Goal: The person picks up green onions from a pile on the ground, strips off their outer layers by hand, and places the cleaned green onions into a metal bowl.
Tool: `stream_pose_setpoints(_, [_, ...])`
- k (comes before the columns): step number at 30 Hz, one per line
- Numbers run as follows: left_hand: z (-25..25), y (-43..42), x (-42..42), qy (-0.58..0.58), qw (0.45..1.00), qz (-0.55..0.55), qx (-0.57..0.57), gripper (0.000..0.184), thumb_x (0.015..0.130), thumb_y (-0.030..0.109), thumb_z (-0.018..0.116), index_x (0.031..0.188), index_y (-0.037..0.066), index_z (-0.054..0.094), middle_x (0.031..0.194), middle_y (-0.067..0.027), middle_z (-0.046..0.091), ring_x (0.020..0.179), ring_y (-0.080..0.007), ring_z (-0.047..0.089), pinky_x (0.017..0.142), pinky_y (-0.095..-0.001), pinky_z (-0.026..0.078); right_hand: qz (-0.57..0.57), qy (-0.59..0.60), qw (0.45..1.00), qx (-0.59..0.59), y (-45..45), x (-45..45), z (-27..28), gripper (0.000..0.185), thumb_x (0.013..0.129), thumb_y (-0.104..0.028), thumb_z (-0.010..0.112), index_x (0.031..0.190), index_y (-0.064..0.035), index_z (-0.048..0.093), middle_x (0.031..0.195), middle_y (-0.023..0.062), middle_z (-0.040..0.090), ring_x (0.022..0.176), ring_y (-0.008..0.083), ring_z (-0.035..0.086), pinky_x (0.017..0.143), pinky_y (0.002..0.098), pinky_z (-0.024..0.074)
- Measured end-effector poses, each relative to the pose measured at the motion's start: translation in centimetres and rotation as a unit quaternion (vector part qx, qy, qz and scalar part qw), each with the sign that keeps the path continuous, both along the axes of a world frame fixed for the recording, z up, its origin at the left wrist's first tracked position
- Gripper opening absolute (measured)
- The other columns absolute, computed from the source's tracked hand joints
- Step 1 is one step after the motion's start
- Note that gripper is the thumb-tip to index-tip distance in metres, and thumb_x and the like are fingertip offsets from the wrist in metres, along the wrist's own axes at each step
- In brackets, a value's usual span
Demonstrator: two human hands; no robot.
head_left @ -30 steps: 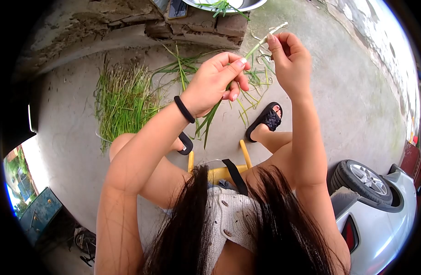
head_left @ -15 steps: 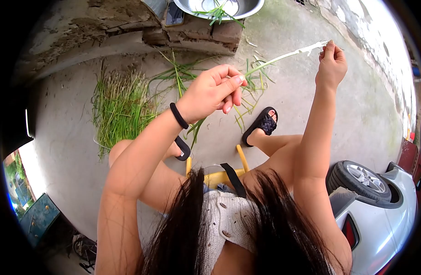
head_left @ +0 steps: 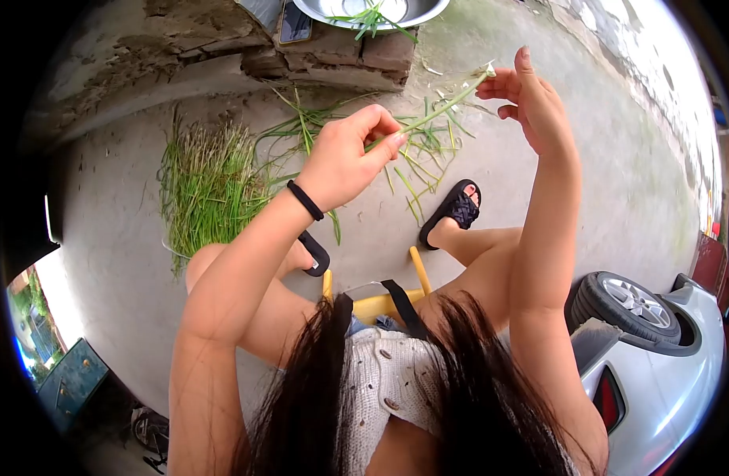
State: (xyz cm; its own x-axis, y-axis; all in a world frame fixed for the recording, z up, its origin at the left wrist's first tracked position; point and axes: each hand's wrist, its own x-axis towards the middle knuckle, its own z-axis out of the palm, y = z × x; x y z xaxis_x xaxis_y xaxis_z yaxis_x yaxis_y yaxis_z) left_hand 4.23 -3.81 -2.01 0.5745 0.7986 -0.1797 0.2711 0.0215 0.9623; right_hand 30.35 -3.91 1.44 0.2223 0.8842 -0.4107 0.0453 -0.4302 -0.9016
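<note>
My left hand (head_left: 352, 155) pinches the green part of a long chive stalk (head_left: 448, 106) between thumb and fingers. The stalk slants up to the right, and its pale end has a white bit of loose skin. Beside that end is my right hand (head_left: 531, 103), with fingers apart and thumb raised; whether a fingertip touches the stalk I cannot tell. A thick bundle of chives (head_left: 214, 186) lies on the ground at the left. Loose green leaves (head_left: 420, 163) are scattered on the floor below the hands.
A metal basin (head_left: 412, 12) with some green leaves stands on a brick ledge (head_left: 349, 59), a phone (head_left: 295, 22) beside it. Sandalled feet (head_left: 462, 208) rest near a yellow stool (head_left: 372, 305). At the right is a silver car part with a wheel (head_left: 630, 305).
My right hand has opened from its pinch on the pale end and moved left. The stalk now looks shorter and tilts up more steeply. My left hand has shifted slightly left.
</note>
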Motion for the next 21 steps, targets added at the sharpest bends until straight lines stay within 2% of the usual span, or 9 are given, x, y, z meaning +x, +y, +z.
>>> stream_pose_setpoints(3, [-0.2,-0.3,0.3,0.015,0.999,-0.008,0.036,0.013,0.087,0.014,0.060,0.086,0.002,0.054,0.075,-0.0020,0.060,0.066,-0.0071,0.056,0.059,-0.0223,0.045,0.031,-0.021,0.997,0.070,0.4,0.5,-1.8,0.037,0.085,-0.038,0.062,0.086,-0.0013,0.065,0.068,0.0016,0.057,0.060,0.0059,0.047,0.055,0.0194,0.0362])
stream_pose_setpoints(6, [-0.1,-0.4,0.2,0.031,0.998,-0.017,0.059,0.014,0.086,0.013,0.060,0.086,0.001,0.054,0.075,-0.0027,0.060,0.067,-0.0078,0.056,0.060,-0.0232,0.046,-0.025,-0.004,0.994,0.108,0.8,2.0,-3.1,0.033,0.086,-0.035,0.062,0.083,-0.0023,0.064,0.066,0.0001,0.056,0.058,0.0051,0.045,0.052,0.0194,0.0356])
stream_pose_setpoints(7, [-0.1,-0.4,0.1,0.037,0.997,-0.021,0.062,0.014,0.086,0.013,0.060,0.086,0.001,0.054,0.075,-0.0029,0.060,0.067,-0.0080,0.056,0.060,-0.0234,0.046,-0.095,-0.090,0.986,0.101,0.9,2.3,-3.0,0.028,0.086,-0.030,0.062,0.086,-0.0013,0.065,0.065,-0.0007,0.054,0.055,0.0053,0.044,0.050,0.0207,0.0358])
stream_pose_setpoints(10, [-0.3,-0.2,0.0,0.025,0.998,-0.015,0.051,0.013,0.086,0.012,0.060,0.085,0.001,0.053,0.075,-0.0032,0.059,0.068,-0.0082,0.056,0.061,-0.0236,0.045,-0.099,-0.355,0.923,0.109,0.5,3.1,-2.3,0.025,0.086,-0.024,0.062,0.093,-0.0002,0.065,0.071,0.0020,0.060,0.058,0.0063,0.048,0.053,0.0210,0.0398])
stream_pose_setpoints(14, [-0.5,0.1,-0.2,0.026,0.996,-0.001,0.086,0.014,0.086,0.012,0.061,0.086,0.000,0.053,0.074,-0.0033,0.059,0.068,-0.0085,0.055,0.062,-0.0237,0.045,0.093,-0.482,0.853,0.179,-0.8,3.4,-5.1,0.023,0.085,-0.022,0.062,0.094,-0.0013,0.068,0.074,0.0093,0.067,0.060,0.0167,0.057,0.059,0.0275,0.0455])
stream_pose_setpoints(15, [-0.4,0.2,-0.2,0.031,0.995,0.002,0.092,0.014,0.085,0.012,0.061,0.086,0.000,0.053,0.074,-0.0035,0.059,0.068,-0.0088,0.055,0.062,-0.0238,0.045,0.108,-0.585,0.771,0.229,-0.7,4.1,-6.8,0.027,0.085,-0.027,0.061,0.091,-0.0008,0.068,0.079,0.0120,0.067,0.065,0.0204,0.060,0.062,0.0315,0.0477])
stream_pose_setpoints(17, [-0.1,0.4,-0.1,0.039,0.994,0.009,0.106,0.015,0.085,0.013,0.062,0.085,0.000,0.054,0.074,-0.0039,0.059,0.068,-0.0096,0.055,0.062,-0.0242,0.045,0.056,-0.505,0.861,0.013,-0.4,0.4,-1.1,0.032,0.085,-0.030,0.060,0.089,0.0006,0.067,0.088,0.0139,0.065,0.074,0.0200,0.061,0.067,0.0320,0.0493])
stream_pose_setpoints(19, [0.0,0.4,-0.2,0.050,0.991,0.019,0.119,0.015,0.084,0.013,0.063,0.085,0.000,0.055,0.074,-0.0045,0.060,0.068,-0.0108,0.056,0.062,-0.0248,0.045,0.052,-0.456,0.877,-0.139,0.4,-0.9,1.7,0.031,0.081,-0.026,0.065,0.098,-0.0004,0.063,0.103,0.0152,0.061,0.084,0.0193,0.062,0.067,0.0320,0.0511])
stream_pose_setpoints(21, [-0.2,0.4,-0.2,0.047,0.989,0.029,0.140,0.015,0.083,0.014,0.063,0.084,0.001,0.056,0.075,-0.0045,0.059,0.068,-0.0119,0.056,0.062,-0.0249,0.045,0.065,-0.368,0.927,0.018,-0.5,-0.5,-0.8,0.035,0.078,-0.020,0.068,0.108,-0.0029,0.059,0.103,0.0138,0.061,0.080,0.0188,0.063,0.061,0.0296,0.0495])
